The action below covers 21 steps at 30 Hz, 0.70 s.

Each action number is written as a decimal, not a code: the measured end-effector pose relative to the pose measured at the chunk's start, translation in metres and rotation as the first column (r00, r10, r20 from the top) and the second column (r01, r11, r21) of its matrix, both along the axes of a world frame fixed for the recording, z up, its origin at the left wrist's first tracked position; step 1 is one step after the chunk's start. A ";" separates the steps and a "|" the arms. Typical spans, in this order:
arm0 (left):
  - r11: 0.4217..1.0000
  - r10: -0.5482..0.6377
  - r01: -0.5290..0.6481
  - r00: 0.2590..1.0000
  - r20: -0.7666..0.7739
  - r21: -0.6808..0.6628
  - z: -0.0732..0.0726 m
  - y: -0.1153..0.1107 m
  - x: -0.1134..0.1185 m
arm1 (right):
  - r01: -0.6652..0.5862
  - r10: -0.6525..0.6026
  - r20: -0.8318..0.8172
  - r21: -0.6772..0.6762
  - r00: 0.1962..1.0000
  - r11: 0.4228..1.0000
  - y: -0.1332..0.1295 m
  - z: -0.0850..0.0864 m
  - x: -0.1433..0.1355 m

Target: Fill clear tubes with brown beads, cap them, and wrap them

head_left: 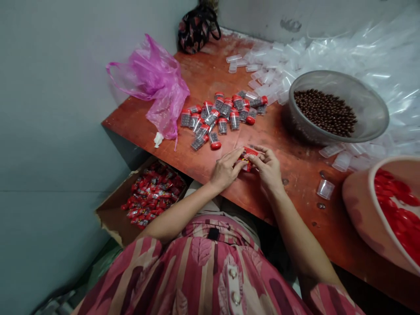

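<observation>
Between my two hands, near the front edge of the table, is a red printed label [250,152] with dark and yellow markings; whether it is one piece or a stack I cannot tell. My left hand [227,169] has its fingers closed on the label's left side. My right hand [268,168] pinches its right side with thumb and fingers. Just beyond them lies a loose group of small clear jars [222,126] with red lids, filled with dark balls. Some lie on their sides.
At right stand a grey bowl [367,116] of brown balls and a pink tub [359,210] of red lids. Clear empty cups [267,78] spread behind; one cup [325,189] stands nearer. A pink plastic bag [157,78] hangs over the left edge, above a cardboard box [113,212] of labelled jars.
</observation>
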<state>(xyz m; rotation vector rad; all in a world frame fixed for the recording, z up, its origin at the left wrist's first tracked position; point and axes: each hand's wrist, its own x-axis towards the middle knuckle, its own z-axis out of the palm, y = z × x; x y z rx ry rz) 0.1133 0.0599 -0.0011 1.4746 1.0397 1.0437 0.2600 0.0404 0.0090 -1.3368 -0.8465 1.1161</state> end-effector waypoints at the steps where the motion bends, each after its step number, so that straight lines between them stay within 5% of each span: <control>1: 0.995 0.034 -0.025 0.996 0.085 -0.101 0.004 -0.002 -0.003 | -0.043 0.043 0.005 -0.003 0.999 0.999 0.003 0.004 -0.001; 5: 0.879 0.034 0.097 0.964 0.263 -0.468 0.012 -0.002 -0.025 | -0.341 0.346 0.109 -0.059 0.932 0.938 0.021 0.016 -0.006; 8: 0.811 0.073 0.127 0.947 0.314 -0.571 0.013 -0.002 -0.046 | -0.441 0.399 0.434 -0.003 0.808 0.897 0.049 0.014 -0.017; 10: 0.792 0.169 0.060 0.935 0.313 -0.608 0.012 -0.004 -0.059 | -0.530 0.309 0.740 0.075 0.598 0.845 0.072 0.011 -0.029; 12: 0.759 0.282 -0.015 0.909 0.308 -0.650 0.013 -0.006 -0.069 | -0.703 0.220 0.939 0.031 0.264 0.710 0.093 0.009 -0.041; 14: 0.715 0.376 -0.056 0.871 0.316 -0.697 0.014 -0.008 -0.077 | -0.820 0.155 0.987 -0.120 -0.039 0.559 0.109 0.007 -0.051; 16: 0.681 0.441 -0.064 0.831 0.340 -0.729 0.016 -0.008 -0.082 | -0.838 0.093 0.976 -0.216 -0.196 0.500 0.120 0.006 -0.056; 19: 0.651 0.507 -0.054 0.773 0.380 -0.757 0.018 -0.005 -0.087 | -0.828 0.055 0.970 -0.232 -0.238 0.510 0.126 0.002 -0.052; 21: 0.634 0.551 -0.040 0.724 0.415 -0.773 0.019 -0.002 -0.089 | -0.805 0.083 0.980 -0.197 -0.182 0.559 0.122 -0.001 -0.046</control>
